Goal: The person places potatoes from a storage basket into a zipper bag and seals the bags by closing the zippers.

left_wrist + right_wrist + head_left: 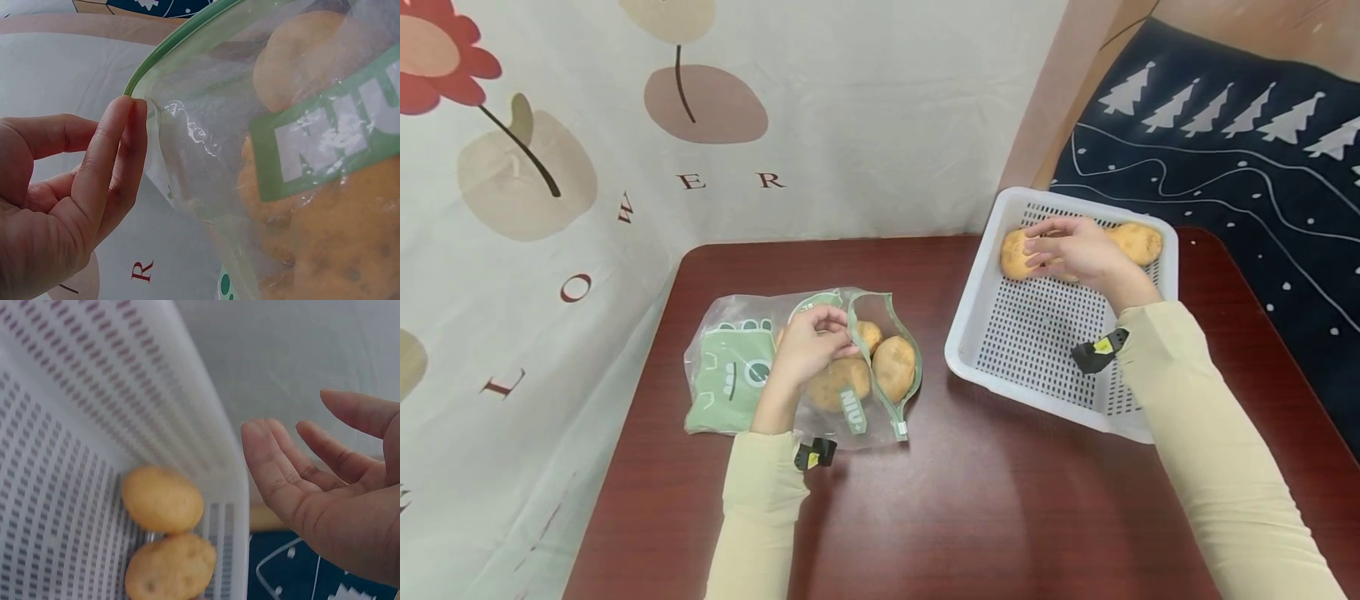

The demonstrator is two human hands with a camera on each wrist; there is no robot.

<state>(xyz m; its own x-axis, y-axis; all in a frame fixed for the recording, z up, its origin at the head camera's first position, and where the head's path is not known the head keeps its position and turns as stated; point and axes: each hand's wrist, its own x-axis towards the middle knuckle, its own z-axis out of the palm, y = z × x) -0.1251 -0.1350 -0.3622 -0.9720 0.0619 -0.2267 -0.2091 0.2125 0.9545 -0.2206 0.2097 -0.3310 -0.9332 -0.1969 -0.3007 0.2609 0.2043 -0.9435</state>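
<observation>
The left hand [811, 346] pinches the green-edged mouth of a limp, clear plastic zip bag [852, 410]; a light pinch should hold this mouth wide without tearing. Beside its fingers, smooth, rounded, yellow-brown potatoes [893, 368] lie inside. The white, slotted plastic basket [1037, 329] is below the right hand [1078, 250], which holds nothing, fingers loosely parted, near oval yellow potatoes [1138, 243]; gripping their sides seems safest.

The bag [194, 140] looks like clear, glossy plastic film, wrinkled in places; the basket [1037, 325] is perforated plastic, smooth-rimmed; the potatoes [165, 501] have matt, faintly pitted skins; the bench [970, 508] — wood-grained, smooth — shines softly; the sleeves [1217, 442] are matt cloth.
</observation>
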